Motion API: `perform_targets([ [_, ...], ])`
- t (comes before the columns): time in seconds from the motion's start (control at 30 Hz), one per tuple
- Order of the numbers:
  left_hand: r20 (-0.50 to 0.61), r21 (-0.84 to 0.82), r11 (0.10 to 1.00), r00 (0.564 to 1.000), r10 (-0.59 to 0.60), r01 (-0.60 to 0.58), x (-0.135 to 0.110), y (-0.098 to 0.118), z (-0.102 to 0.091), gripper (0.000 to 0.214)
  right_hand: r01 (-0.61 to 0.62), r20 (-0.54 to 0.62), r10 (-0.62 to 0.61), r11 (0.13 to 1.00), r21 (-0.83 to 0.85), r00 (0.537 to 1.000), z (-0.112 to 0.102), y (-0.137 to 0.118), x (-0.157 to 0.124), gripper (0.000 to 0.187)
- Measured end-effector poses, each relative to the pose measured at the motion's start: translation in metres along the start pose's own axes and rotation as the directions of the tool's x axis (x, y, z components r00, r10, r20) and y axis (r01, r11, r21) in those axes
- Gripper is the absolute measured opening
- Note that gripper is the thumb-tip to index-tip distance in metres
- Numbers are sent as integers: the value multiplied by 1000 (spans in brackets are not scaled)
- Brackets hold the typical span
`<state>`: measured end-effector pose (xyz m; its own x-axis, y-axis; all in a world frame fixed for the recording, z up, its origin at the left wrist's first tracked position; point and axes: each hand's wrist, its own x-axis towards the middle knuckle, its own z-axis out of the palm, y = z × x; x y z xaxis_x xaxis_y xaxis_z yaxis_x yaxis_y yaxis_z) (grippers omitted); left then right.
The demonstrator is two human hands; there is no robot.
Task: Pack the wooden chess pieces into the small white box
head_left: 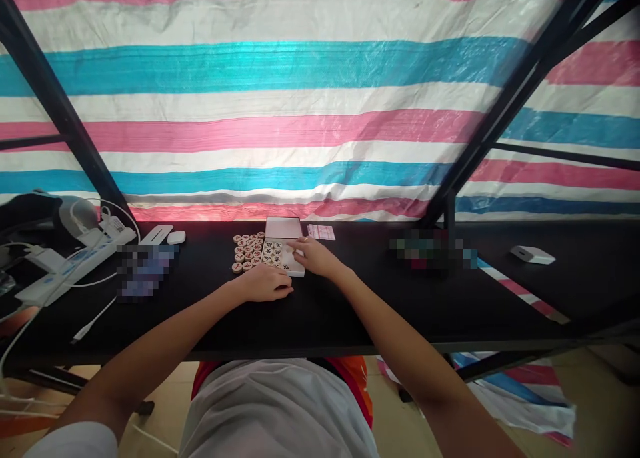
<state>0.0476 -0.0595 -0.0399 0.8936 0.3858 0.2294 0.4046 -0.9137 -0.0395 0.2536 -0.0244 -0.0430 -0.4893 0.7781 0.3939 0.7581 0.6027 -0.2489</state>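
Observation:
On the black table (pixel 350 305) stands a small white box (pixel 285 245) with its lid up, holding several round wooden game pieces. More of these round pieces (pixel 246 250) lie in rows on the table just left of the box. My right hand (pixel 315 255) rests at the box's right side, its fingers reaching over the pieces inside, lightly curled. My left hand (pixel 267 283) lies on the table in front of the loose pieces and the box, fingers curled together with nothing visible in them.
A white power strip (pixel 75 261) with cables lies at the left, a white mouse (pixel 176 237) behind it. A pink-patterned paper (pixel 321 231) lies right of the box, a small white device (pixel 533 254) at far right. Black frame poles rise before a striped tarp.

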Motion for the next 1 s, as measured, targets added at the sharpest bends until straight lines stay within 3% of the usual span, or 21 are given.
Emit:
perform_targets([
  [0.1, -20, -8, 1000, 1000, 7, -7, 0, -1, 2, 26, 49, 84, -46, 998, -44, 995, 11, -6, 1, 34],
  [0.23, -31, -6, 1000, 999, 17, -18, 0, 0, 2, 26, -22, 29, 20, 998, 59, 999, 14, -1, 0, 37],
  [0.5, -16, 0, 1000, 1000, 8, -8, 1, 1, 0, 24, -29, 89, 18, 992, 121, 996, 14, 3, 0, 14],
  [0.67, -16, -13, 1000, 1000, 7, -7, 1, 1, 0, 23, -22, -33, 29, 979, 204, 999, 5, 5, 2, 22],
  [0.77, -7, -23, 1000, 1000, 6, -7, 2, 2, -2, 23, -164, -98, 190, 960, 226, 977, -13, 24, -2, 28],
  [0.83, -2, -24, 1000, 1000, 7, -7, 1, 2, -2, 23, -309, -19, 321, 925, 222, 947, -24, 42, -8, 27],
  [0.87, -1, -22, 1000, 1000, 7, -7, 1, 2, -2, 23, -379, 97, 367, 897, 225, 925, -28, 50, -12, 26],
  [0.93, 3, -18, 1000, 1000, 5, -5, 1, 2, -1, 23, -463, 274, 397, 852, 244, 876, -31, 62, -18, 27],
  [1.0, 9, -15, 1000, 1000, 2, -2, 1, 1, -1, 23, -478, 339, 378, 828, 292, 861, -31, 65, -21, 32],
])
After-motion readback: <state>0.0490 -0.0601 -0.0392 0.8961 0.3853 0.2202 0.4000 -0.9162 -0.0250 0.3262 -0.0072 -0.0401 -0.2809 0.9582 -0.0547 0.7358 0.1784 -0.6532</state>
